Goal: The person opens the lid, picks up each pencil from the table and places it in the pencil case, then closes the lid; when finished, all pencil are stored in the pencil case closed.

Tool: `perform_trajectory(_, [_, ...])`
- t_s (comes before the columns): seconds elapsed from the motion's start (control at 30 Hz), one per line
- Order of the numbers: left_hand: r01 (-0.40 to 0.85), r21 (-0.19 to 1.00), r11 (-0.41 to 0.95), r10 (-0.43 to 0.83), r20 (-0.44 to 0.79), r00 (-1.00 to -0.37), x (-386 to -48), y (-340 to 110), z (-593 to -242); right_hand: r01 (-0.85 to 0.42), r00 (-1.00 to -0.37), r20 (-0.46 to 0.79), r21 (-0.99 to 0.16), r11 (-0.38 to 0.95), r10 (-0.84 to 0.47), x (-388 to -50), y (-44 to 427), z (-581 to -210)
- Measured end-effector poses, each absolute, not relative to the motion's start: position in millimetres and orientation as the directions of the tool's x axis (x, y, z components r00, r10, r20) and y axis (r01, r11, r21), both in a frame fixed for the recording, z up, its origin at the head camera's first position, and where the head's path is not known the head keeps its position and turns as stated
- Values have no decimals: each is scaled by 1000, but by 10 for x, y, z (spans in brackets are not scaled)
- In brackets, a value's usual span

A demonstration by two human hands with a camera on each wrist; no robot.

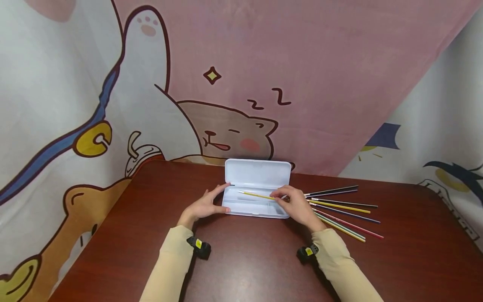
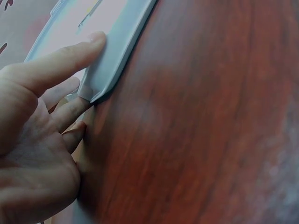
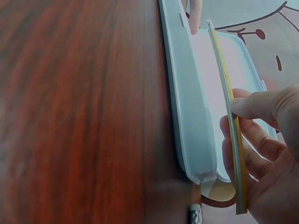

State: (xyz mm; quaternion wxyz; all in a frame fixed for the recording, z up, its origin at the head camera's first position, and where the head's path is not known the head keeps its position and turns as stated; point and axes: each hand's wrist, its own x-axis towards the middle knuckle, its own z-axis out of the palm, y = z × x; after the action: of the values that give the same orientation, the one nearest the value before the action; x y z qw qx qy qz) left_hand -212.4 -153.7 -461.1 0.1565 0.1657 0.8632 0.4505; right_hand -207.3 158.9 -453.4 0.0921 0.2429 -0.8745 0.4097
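Observation:
A white pencil case (image 1: 258, 173) lies on the table with its lid raised at the back. My left hand (image 1: 203, 205) holds the case's left end, the thumb on the front rim and the other fingers farther back; the left wrist view shows fingers (image 2: 70, 114) against its corner. Between the thumb and fingers of my right hand (image 1: 298, 205) is a yellow pencil (image 1: 256, 195), held over the case's right half. In the right wrist view, this pencil (image 3: 228, 86) has a silvery stripe along its length and a pale end pointing away from my hand.
Several pencils (image 1: 347, 205) in black, yellow, blue, red and green fan out on the brown table (image 1: 249, 260), right of the case. A divider (image 1: 245, 201) runs along inside the case. A cloth with cartoon animals (image 1: 234, 134) hangs behind the table.

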Motion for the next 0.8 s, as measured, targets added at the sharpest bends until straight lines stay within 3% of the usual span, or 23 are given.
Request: perform_trajectory(0.8, [143,837,528,428,-116,-896,-2114,-1531,-4608,-509,-848,333,-730,457,-412,-2219,1326,-4545])
